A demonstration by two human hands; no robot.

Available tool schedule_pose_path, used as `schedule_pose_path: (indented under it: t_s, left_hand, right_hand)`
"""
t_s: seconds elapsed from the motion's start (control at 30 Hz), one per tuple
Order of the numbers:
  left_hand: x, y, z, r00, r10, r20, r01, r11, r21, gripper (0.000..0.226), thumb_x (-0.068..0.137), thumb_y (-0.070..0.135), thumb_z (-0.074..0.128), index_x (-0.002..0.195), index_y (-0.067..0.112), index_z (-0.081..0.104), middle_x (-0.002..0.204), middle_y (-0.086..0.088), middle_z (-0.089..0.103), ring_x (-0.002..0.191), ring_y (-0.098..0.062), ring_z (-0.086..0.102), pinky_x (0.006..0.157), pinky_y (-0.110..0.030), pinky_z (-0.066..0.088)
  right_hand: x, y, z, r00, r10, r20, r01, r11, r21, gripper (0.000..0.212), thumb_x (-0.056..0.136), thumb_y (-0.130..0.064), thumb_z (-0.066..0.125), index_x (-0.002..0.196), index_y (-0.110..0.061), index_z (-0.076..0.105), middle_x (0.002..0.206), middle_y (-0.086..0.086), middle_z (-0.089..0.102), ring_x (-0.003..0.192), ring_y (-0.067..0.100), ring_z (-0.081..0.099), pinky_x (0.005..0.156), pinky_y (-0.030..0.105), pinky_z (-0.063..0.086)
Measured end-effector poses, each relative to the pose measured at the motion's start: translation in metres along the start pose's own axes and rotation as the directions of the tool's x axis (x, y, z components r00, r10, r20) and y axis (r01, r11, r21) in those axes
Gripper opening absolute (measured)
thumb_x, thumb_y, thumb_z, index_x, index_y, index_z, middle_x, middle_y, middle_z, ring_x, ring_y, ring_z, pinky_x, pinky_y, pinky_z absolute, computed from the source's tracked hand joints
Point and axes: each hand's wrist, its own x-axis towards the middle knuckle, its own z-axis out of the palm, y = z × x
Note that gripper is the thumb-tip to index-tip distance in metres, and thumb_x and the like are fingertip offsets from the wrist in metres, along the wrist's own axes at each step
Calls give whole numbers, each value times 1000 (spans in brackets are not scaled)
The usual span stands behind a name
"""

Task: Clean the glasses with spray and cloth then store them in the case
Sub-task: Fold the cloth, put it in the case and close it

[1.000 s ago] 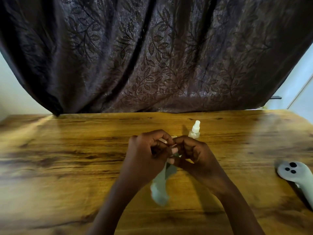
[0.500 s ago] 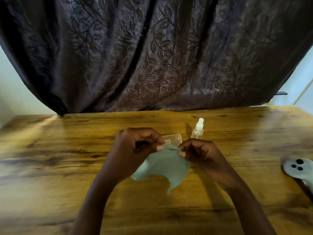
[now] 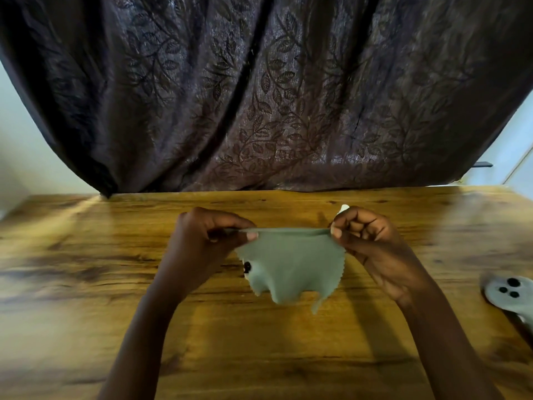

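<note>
Head view: both hands are raised over the middle of the wooden bench (image 3: 86, 255) and hold the grey-green cloth (image 3: 291, 267) between them. The left hand (image 3: 206, 241) pinches the cloth's upper left corner between thumb and curled fingers (image 3: 251, 235). The right hand (image 3: 375, 243) pinches the upper right corner in the same way, knuckles up. The top edge runs taut and nearly level from one pinch to the other, and the rest hangs loose below it, with a zigzag-cut right edge and a ragged lower hem clear of the bench.

Half a second ago the hands were close together and the cloth sagged in a crumpled fold between them. A second ago it was only a narrow wad hanging from the fists. Now the hands are well apart and the cloth is spread flat.

The spray bottle (image 3: 344, 208), then in full view beside the right hand, now shows only its white cap above that hand's knuckles. A small pale thing with a dark spot (image 3: 246, 267) peeks out at the cloth's left edge; I cannot tell what it is.

A grey controller (image 3: 506, 291) lies at the bench's right edge as before. The dark leaf-patterned curtain (image 3: 259, 96) hangs behind the bench.
</note>
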Motion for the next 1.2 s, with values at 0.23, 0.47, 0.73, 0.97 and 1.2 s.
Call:
schedule_pose_path:
  t_s: [0.23, 0.47, 0.73, 0.97, 1.2]
  left_hand:
    - [63, 3, -13, 993, -85, -83, 72, 987, -145, 11, 72, 11, 70, 83, 11, 69, 72, 0, 68, 57, 1, 60, 54, -13, 48]
    - [134, -3, -32, 995, 2, -98, 0, 1000, 25, 20, 77, 7, 67, 94, -2, 67, 89, -22, 69, 76, -30, 63, 76, -43, 52]
    - [173, 1, -35, 966, -139, -219, 135, 990, -34, 15, 77, 8, 68, 89, 0, 68, 81, -17, 68, 61, -17, 59, 64, -25, 55]
    - [183, 11, -31, 900, -344, -266, 330, 939, -98, 22, 69, -1, 69, 50, 5, 60, 39, -4, 56, 33, -7, 53, 48, -25, 55]
    - [184, 34, -13, 947, -273, -169, 275, 961, -11, 22, 72, -3, 67, 52, 4, 60, 63, -19, 66, 48, -23, 63, 49, -30, 57]
  right_hand:
    - [65, -41, -5, 998, -35, -59, 19, 969, -247, 11, 71, -7, 69, 73, -17, 64, 60, -13, 67, 61, -4, 60, 54, 10, 47]
    - [135, -64, -8, 981, -118, -155, 60, 940, -336, 22, 81, 0, 65, 67, -16, 59, 46, -13, 60, 44, -8, 51, 40, 7, 36]
    - [167, -78, -1, 949, -215, -233, 92, 890, -446, 22, 79, -6, 70, 63, -16, 58, 64, -1, 58, 51, 0, 53, 46, 11, 40]
    - [172, -75, 6, 953, -35, -301, -82, 926, -368, 21, 78, 1, 69, 62, -6, 56, 57, 7, 56, 30, 1, 49, 34, 13, 41]
    - [164, -92, 44, 984, 40, -175, -84, 965, -250, 26, 81, 10, 62, 63, -6, 51, 60, 11, 56, 34, 6, 57, 36, 15, 49]
